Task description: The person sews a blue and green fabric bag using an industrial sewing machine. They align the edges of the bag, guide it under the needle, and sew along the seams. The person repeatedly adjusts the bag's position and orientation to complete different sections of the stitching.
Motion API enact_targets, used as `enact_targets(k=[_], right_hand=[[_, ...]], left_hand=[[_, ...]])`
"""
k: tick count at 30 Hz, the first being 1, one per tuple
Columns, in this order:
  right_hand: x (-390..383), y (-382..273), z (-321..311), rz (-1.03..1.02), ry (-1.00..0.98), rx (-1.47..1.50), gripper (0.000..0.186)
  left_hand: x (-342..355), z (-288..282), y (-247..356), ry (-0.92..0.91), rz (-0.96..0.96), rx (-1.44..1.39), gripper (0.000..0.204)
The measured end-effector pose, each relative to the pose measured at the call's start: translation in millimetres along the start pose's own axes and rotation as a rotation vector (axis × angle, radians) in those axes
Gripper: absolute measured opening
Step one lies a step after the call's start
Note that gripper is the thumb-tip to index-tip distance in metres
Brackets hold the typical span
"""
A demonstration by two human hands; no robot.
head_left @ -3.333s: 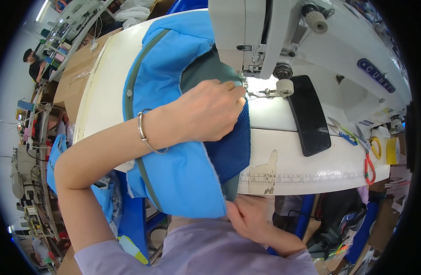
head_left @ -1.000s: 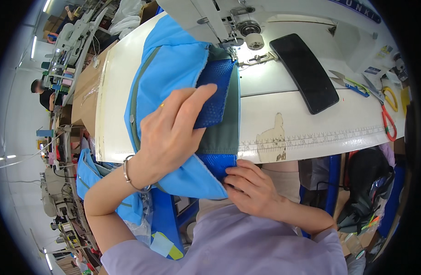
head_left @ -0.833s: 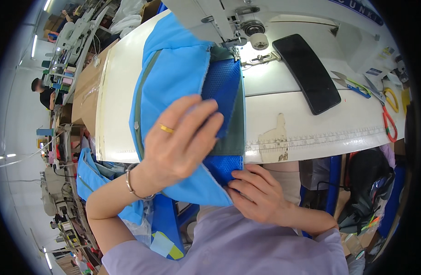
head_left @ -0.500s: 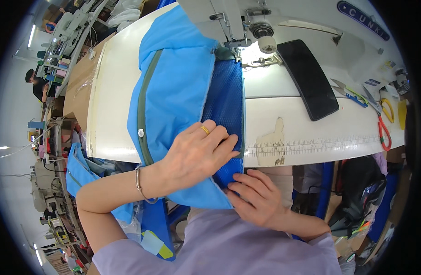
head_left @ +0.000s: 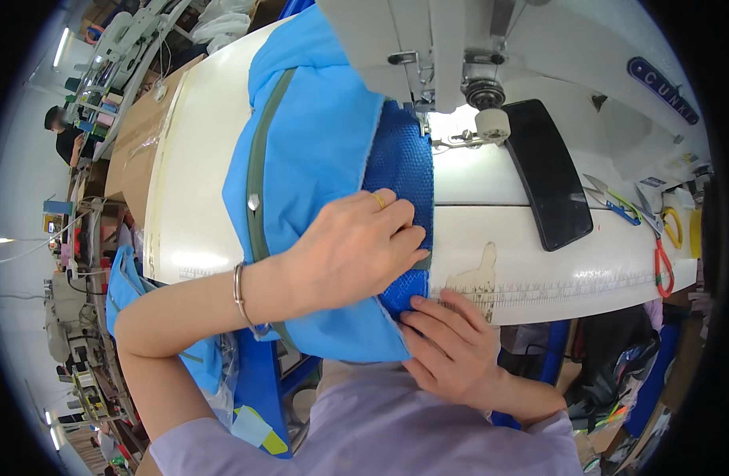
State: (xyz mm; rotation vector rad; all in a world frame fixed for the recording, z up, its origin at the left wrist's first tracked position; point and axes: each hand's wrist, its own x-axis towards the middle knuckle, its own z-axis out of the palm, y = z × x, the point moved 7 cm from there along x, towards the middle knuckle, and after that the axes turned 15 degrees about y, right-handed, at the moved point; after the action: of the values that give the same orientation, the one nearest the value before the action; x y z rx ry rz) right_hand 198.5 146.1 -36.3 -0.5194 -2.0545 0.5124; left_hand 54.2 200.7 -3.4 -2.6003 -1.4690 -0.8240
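A light-blue fabric piece (head_left: pixel 321 151) with a green zipper (head_left: pixel 259 159) and a darker blue mesh panel (head_left: pixel 398 163) lies partly under the head of a white sewing machine (head_left: pixel 452 47). The mesh panel's right edge runs up to the presser foot (head_left: pixel 425 125). My left hand (head_left: pixel 360 250), fingers curled, grips the mesh near that edge, beside a short green strip (head_left: pixel 425 260). Closer to me, my right hand (head_left: pixel 455 345) holds the fabric's near right corner, with its fingers on top; its thumb is hidden.
A black phone (head_left: pixel 548 178) lies right of the presser foot. Farther right are blue-handled snips (head_left: pixel 618 205) and red-and-yellow-handled scissors (head_left: pixel 660 254). A ruler scale (head_left: pixel 563 292) runs along the table's near edge. More blue fabric (head_left: pixel 126 289) hangs at left; a person (head_left: pixel 65 139) sits beyond.
The fabric has shifted away from me under the presser foot, and both hands have gone forward with it. A green strip near the needle no longer shows. My whole view has tilted slightly.
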Motion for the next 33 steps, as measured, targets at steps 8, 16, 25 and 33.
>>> enact_targets(k=[8,16,25,33], right_hand=[[28.6,22.4,12.7,0.057,-0.078,-0.069,0.037],[31.2,26.8,15.0,0.070,-0.084,-0.064,0.039],[31.9,26.4,14.8,0.057,-0.062,-0.046,0.036],[28.2,27.6,15.2,0.035,-0.033,-0.037,0.035]], left_hand=[[26.5,5.1,-37.0,-0.093,-0.004,0.056,0.021],[17.4,-24.8,-16.4,-0.113,0.027,0.520,0.059],[25.9,-11.6,-76.0,0.096,-0.319,0.108,0.039],[33.6,-2.2,-67.3,-0.022,-0.264,0.088,0.037]])
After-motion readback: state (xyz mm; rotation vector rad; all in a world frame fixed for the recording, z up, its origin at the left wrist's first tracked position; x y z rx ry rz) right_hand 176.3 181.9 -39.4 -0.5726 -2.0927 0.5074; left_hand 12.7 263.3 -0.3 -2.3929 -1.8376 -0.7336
